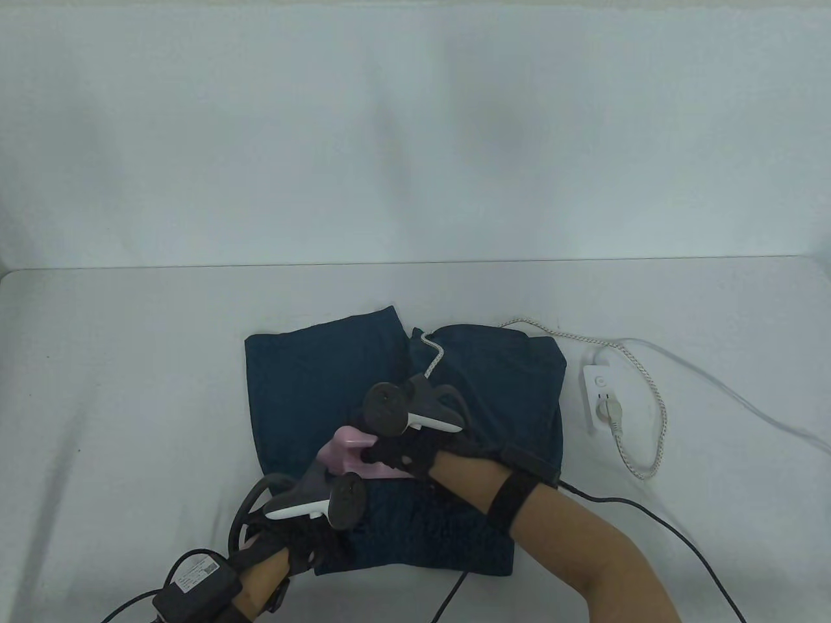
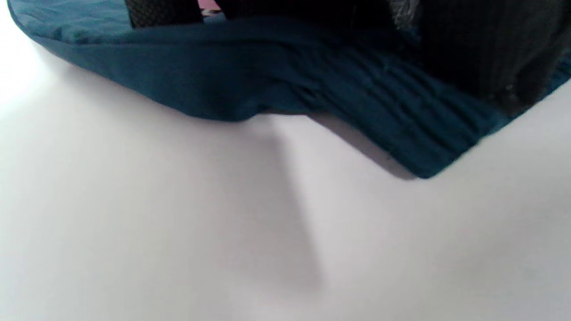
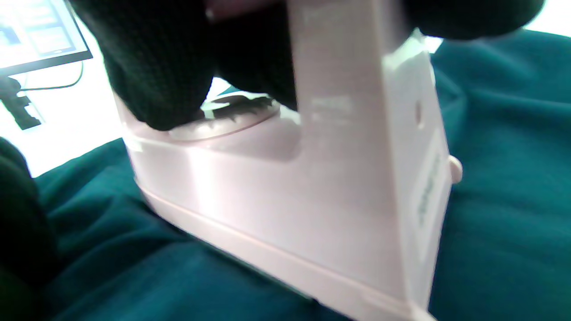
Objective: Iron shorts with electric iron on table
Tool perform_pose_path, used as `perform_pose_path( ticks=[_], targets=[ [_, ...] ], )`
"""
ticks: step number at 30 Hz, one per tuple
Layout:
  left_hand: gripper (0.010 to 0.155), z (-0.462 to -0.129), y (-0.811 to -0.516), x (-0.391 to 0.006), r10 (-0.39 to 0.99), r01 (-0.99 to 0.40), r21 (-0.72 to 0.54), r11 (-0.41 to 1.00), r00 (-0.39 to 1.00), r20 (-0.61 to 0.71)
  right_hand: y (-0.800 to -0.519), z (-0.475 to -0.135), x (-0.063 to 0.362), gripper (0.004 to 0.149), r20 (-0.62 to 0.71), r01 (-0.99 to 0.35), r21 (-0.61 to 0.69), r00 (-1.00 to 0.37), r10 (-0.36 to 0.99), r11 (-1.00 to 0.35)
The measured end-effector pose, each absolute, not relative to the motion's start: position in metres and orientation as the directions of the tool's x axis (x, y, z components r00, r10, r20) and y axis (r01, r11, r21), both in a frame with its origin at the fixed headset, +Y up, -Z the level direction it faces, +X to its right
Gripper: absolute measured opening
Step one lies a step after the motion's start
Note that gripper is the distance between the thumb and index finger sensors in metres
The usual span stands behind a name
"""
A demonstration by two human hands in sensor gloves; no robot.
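Note:
Dark teal shorts [image 1: 311,383] lie flat in the middle of the table. A pink electric iron [image 1: 354,454] sits sole-down on them near the centre. My right hand [image 1: 406,451] grips the iron's handle; in the right wrist view the gloved fingers [image 3: 156,67] wrap the handle above the pink body [image 3: 285,209]. My left hand [image 1: 305,538] rests on the shorts' near left corner, by the waistband, under its tracker. The left wrist view shows the ribbed waistband edge [image 2: 392,129] on the white table, with the glove [image 2: 490,53] pressed on the cloth.
A white power strip [image 1: 600,399] lies right of the shorts with the iron's braided cord [image 1: 649,383] plugged in. The cord runs across the shorts' far edge. Black glove cables [image 1: 649,513] trail at the near right. A black box [image 1: 198,584] sits on my left forearm.

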State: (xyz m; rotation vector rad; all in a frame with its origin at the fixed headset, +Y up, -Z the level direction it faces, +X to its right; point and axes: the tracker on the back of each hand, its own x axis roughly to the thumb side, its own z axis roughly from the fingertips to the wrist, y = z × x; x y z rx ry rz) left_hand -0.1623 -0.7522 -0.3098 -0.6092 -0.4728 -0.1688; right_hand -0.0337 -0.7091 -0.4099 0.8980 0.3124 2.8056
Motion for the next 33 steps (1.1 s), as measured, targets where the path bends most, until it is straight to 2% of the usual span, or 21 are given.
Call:
perform_pose_path(
  ticks=[9,17,24,33],
  targets=[
    [0.074,-0.309,-0.753,-0.163,-0.007,0.279,-0.514,0.811,0.883,0.468,-0.709,-0.406,-0.084,0.064,0.641,-0.072,0.272,-0.730,0.237,-0.960],
    [0.074,-0.309,-0.753,-0.164,-0.001,0.272,-0.515,0.813,0.885,0.466,-0.709,-0.403,-0.104,0.064,0.676,-0.039,0.289,-0.699,0.234,-0.956],
    [0.075,-0.308,-0.753,-0.165,0.001,0.271,-0.518,0.811,0.886,0.464,-0.709,-0.399,-0.092,0.064,0.669,-0.017,0.310,-0.706,0.231,-0.951],
    [0.077,-0.308,-0.753,-0.165,-0.003,0.275,-0.519,0.809,0.885,0.465,-0.705,-0.394,-0.047,0.063,0.621,0.000,0.300,-0.759,0.195,-0.954]
  ],
)
